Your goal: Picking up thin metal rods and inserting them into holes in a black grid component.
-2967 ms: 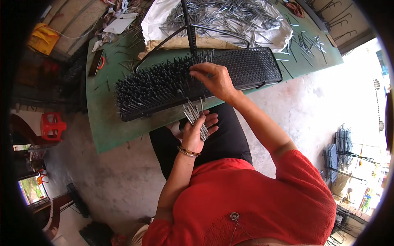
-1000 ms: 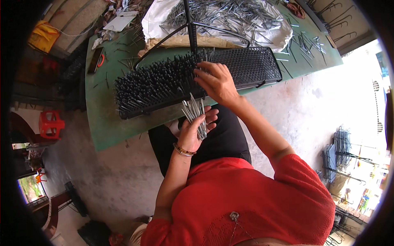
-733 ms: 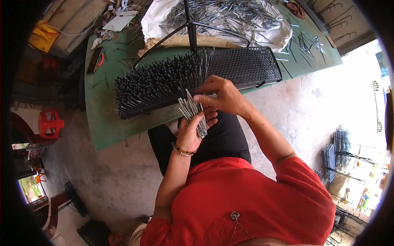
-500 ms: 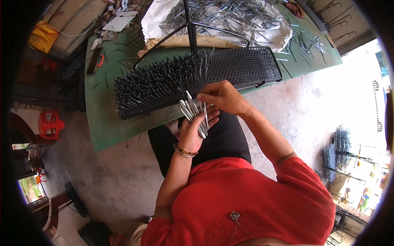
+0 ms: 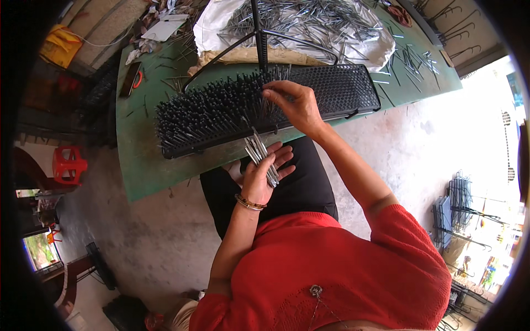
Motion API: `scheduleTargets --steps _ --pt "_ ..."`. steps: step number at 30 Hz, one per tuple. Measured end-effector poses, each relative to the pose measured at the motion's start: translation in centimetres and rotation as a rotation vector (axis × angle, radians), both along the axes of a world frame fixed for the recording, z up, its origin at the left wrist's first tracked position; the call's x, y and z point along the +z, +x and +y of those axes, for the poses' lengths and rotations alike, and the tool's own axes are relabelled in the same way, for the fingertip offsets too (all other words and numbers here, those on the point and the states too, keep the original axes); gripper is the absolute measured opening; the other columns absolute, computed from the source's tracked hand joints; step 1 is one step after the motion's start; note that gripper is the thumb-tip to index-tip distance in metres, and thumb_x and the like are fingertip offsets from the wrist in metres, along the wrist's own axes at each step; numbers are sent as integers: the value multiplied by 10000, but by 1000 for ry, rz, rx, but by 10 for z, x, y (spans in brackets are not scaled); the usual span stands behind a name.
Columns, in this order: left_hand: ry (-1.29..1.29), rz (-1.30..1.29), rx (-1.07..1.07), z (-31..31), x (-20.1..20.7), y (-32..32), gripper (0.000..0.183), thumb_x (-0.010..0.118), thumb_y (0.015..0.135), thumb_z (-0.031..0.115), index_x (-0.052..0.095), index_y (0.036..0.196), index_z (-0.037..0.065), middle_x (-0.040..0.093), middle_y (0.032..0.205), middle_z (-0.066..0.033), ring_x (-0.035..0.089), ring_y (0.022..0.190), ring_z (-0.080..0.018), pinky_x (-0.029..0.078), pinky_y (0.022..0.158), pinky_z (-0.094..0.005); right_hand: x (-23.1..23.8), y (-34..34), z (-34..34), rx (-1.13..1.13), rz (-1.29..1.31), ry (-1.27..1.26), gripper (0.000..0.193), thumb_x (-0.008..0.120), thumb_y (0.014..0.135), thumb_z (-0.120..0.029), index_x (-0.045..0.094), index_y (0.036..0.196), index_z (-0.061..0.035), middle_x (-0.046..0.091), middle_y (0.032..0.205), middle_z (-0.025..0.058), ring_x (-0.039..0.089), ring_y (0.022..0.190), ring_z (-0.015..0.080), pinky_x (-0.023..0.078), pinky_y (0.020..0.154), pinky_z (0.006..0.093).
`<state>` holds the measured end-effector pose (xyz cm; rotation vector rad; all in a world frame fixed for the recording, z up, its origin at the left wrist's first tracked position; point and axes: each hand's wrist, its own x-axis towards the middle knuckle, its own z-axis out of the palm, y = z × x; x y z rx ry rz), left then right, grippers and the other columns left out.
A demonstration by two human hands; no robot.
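The left hand [image 5: 257, 182] lies palm up over the lap, just in front of the green tabletop [image 5: 146, 171]. Its thumb presses across a bundle of slim metal rods [image 5: 258, 154], pinning them against the palm, while the other fingers lie extended and a little apart to the right of the bundle. The rods slant from upper left to lower right: their upper ends stick out beyond the thumb toward the near edge of the perforated black rack [image 5: 339, 88], and their lower ends show beneath the thumb, at the heel of the hand.

The right hand [image 5: 301, 110] is raised over the middle of the rack, its thumb and index fingertips narrowly pinched near the right edge of the dense upright rods [image 5: 210, 105]. Whether a rod sits between those tips cannot be told. These upright rods crowd the rack's left part; bare holes show to the right of the hand. Behind the rack, a white sack [image 5: 207, 25] bears a loose heap of metal rods [image 5: 303, 25], with a black metal stand [image 5: 257, 41] in front of it
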<state>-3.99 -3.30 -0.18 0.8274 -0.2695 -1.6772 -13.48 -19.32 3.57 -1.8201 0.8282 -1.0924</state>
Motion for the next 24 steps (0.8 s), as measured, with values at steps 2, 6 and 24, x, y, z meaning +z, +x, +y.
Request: scheduleTargets --steps 2,6,24 --pt "1 11 4 1 -1 0 364 474 937 161 459 1263 -1 561 1193 -156 564 1081 -221 498 887 -423 0 1 0 -4 35 -35 211 669 838 -172 664 984 -19 684 871 109 640 726 159 502 653 283" --pt "5 12 2 1 0 0 360 476 935 158 465 1258 -1 562 1190 -160 566 1080 -223 503 879 -422 0 2 -1 -15 40 -198 185 667 826 -149 659 957 -18 668 867 121 649 715 230 501 629 306" --pt "52 23 -5 2 -3 0 351 477 929 136 468 1252 0 572 1176 -168 570 1079 -231 508 867 -422 2 3 14 -86 49 -316 148 663 815 -80 659 948 -16 655 825 110 641 716 215 491 630 284"
